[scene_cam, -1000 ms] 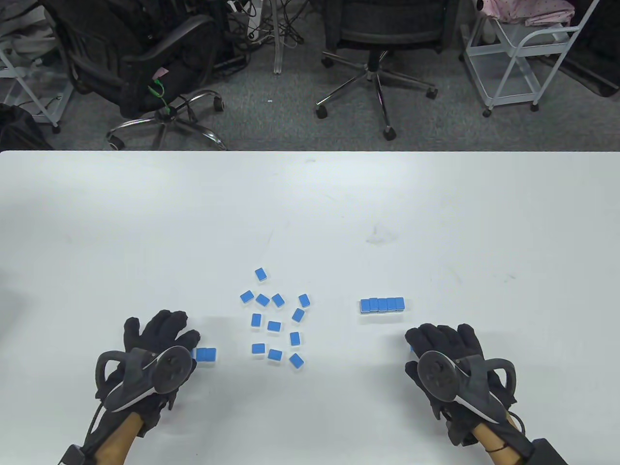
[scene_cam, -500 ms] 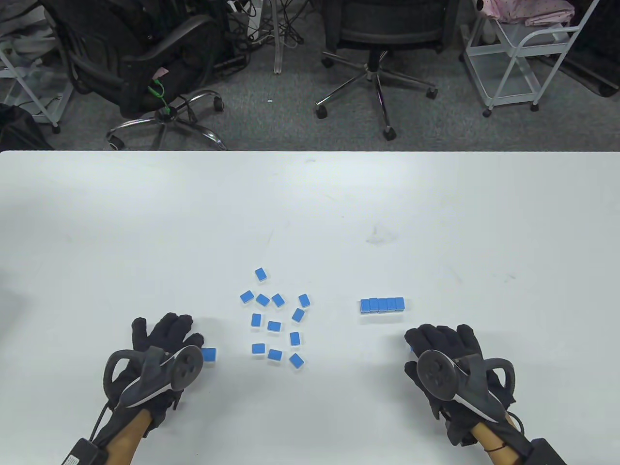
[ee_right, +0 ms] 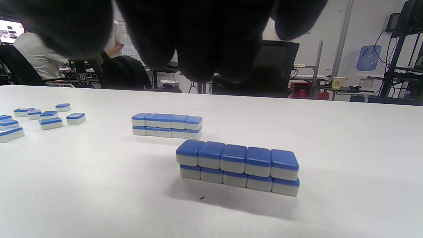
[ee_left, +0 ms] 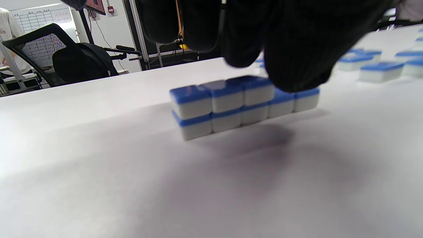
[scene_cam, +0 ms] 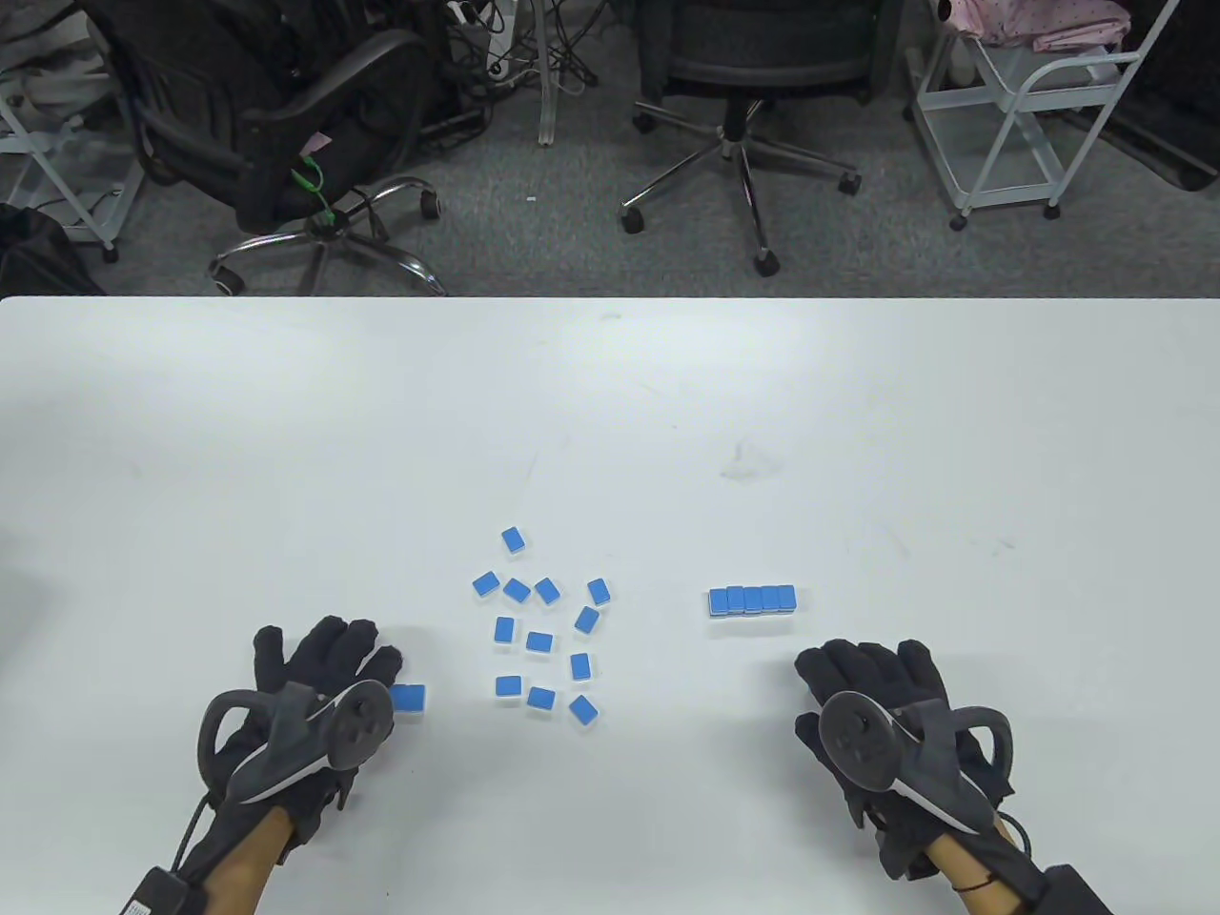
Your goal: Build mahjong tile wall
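My left hand (scene_cam: 329,667) lies over the left end of a two-layer row of blue-backed tiles (scene_cam: 408,698). In the left wrist view that row (ee_left: 228,105) has three tiles on top of a longer bottom layer. The hand's straight fingertips (ee_left: 297,66) sit on the row's far end, where the bottom tiles show bare tops. My right hand (scene_cam: 863,677) hovers relaxed, holding nothing, above a second two-layer wall (ee_right: 238,168), which it hides in the table view. A third wall (scene_cam: 752,599) stands beyond it. Several loose tiles (scene_cam: 543,634) lie face down between the hands.
The white table (scene_cam: 610,410) reaches far back to its edge. Beyond that edge stand office chairs (scene_cam: 743,86) and a white trolley (scene_cam: 1029,105) on the floor. A faint smudge (scene_cam: 748,465) marks the table's middle.
My left hand has shifted a little to the right, covering more of the tile row beside it. The right hand and all other tiles have stayed put.
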